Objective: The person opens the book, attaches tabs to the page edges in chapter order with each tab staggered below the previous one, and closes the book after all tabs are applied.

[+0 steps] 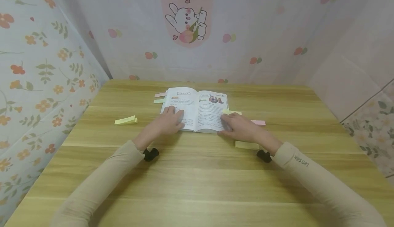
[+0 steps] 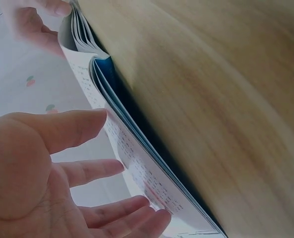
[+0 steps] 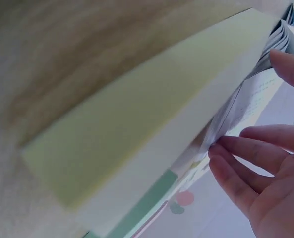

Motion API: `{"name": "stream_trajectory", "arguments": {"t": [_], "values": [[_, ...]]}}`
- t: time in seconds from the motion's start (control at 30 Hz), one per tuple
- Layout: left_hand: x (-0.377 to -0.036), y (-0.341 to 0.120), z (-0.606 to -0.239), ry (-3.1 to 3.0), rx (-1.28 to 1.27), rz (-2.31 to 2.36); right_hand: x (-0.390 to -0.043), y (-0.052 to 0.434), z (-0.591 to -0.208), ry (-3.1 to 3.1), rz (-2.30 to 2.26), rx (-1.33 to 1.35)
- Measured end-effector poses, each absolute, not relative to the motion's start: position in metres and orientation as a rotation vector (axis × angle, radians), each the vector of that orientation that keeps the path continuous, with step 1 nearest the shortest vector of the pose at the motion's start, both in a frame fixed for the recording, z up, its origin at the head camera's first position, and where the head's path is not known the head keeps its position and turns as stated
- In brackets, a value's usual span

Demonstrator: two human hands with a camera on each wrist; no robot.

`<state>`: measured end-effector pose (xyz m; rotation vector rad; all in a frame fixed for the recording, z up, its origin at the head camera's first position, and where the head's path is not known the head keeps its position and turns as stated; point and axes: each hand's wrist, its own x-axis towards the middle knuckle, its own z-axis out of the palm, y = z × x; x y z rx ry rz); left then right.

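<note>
An open book (image 1: 196, 109) with printed pages lies on the wooden table. My left hand (image 1: 170, 120) rests on the lower part of its left page, fingers spread; in the left wrist view the fingertips (image 2: 118, 167) touch the page. At the right page's outer edge is my right hand (image 1: 241, 127). Its fingertips (image 3: 217, 151) meet the edge in the right wrist view, with the thumb (image 3: 288, 67) by the fanned lower corner. Pink (image 1: 160, 95) and green tabs (image 1: 159, 101) stick out on the left. Yellow (image 1: 232, 112) and pink tabs (image 1: 258, 122) show on the right.
A yellow sticky-note pad (image 1: 247, 145) lies below my right hand, large in the right wrist view. Folded yellow sticky notes (image 1: 125, 120) lie left of the book. Printed curtains (image 1: 129, 32) hang behind the table (image 1: 197, 186) and at its sides.
</note>
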<state>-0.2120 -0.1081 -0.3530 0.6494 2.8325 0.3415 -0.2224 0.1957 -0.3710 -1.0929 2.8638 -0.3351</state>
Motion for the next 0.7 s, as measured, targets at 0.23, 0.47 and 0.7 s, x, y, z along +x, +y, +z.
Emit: {"name": "stream_trajectory", "arguments": {"t": [0.23,0.47,0.7], "values": [[-0.212,-0.109,-0.354,2.828,0.666,0.342,-0.221,0.193,-0.372,2.896,-0.384,-1.064],[-0.211,-0.108,-0.356,2.853,0.677,0.303,-0.213,0.194,-0.371,3.013,-0.450,-0.892],[-0.211,-0.108,-0.354,2.852,0.669,0.297,-0.207,0.196,-0.367,2.999,-0.688,-0.659]]}}
